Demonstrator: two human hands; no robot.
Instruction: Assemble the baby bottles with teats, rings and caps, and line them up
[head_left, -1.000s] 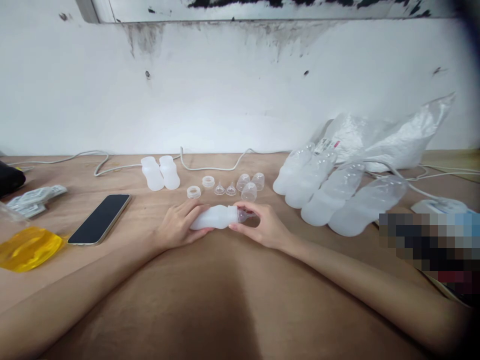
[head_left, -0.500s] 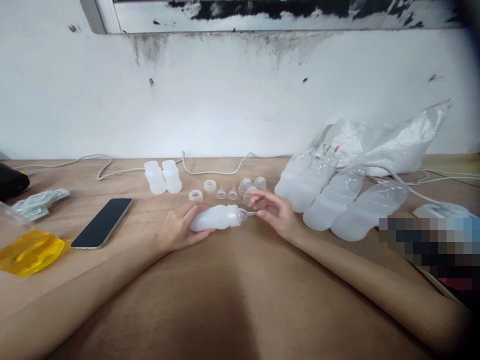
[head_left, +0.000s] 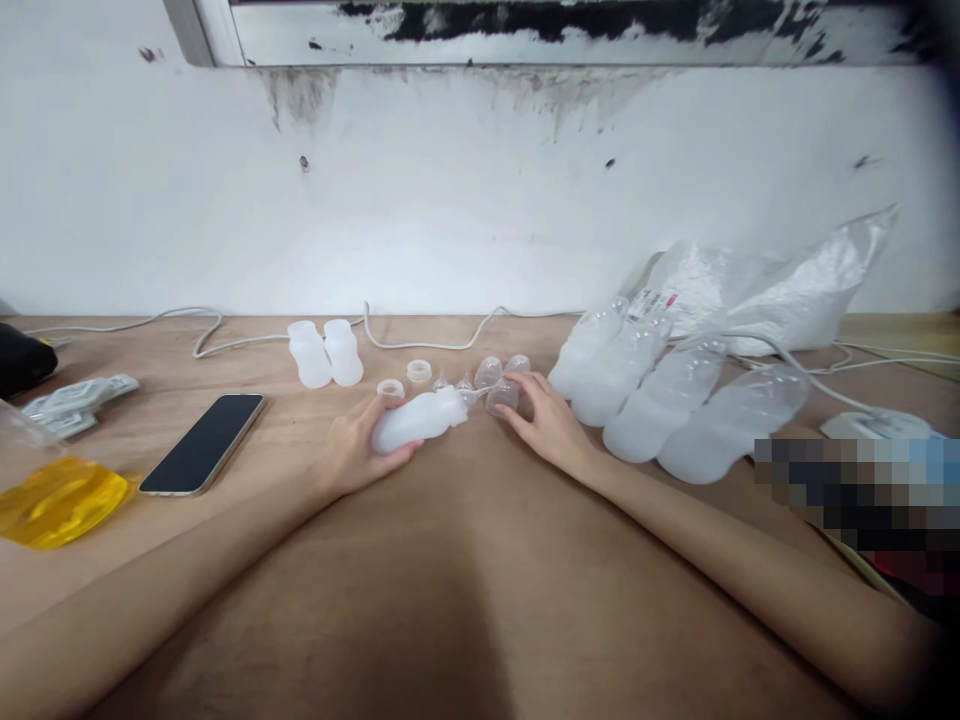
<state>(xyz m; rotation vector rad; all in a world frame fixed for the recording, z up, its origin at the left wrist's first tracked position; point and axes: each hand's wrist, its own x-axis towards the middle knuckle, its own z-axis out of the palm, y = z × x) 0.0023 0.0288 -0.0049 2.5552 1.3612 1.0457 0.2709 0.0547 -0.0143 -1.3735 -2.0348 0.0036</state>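
Note:
My left hand [head_left: 356,445] is wrapped round a frosted white baby bottle [head_left: 420,420], tilted with its neck pointing right. A clear teat [head_left: 466,396] sits on the bottle's neck. My right hand [head_left: 544,420] has its thumb and fingers on either side of a clear dome cap [head_left: 502,398] on the table. Two more clear caps stand just behind it, one of them this cap [head_left: 489,372]. Behind the held bottle are two loose teats, partly hidden, and two white screw rings, the nearer ring [head_left: 390,388] close to my left fingers.
Two open white bottles [head_left: 326,355] stand at the back left. Several capped bottles [head_left: 637,430] lean in a row at right, before a plastic bag [head_left: 795,290]. A phone [head_left: 204,445] and a bag of yellow liquid [head_left: 64,500] lie left. A white cable [head_left: 442,346] runs along the wall.
My right hand has left the teat's tip and moved to the front clear cap. My left hand has shifted the bottle slightly left and away from me, its neck now tilted up.

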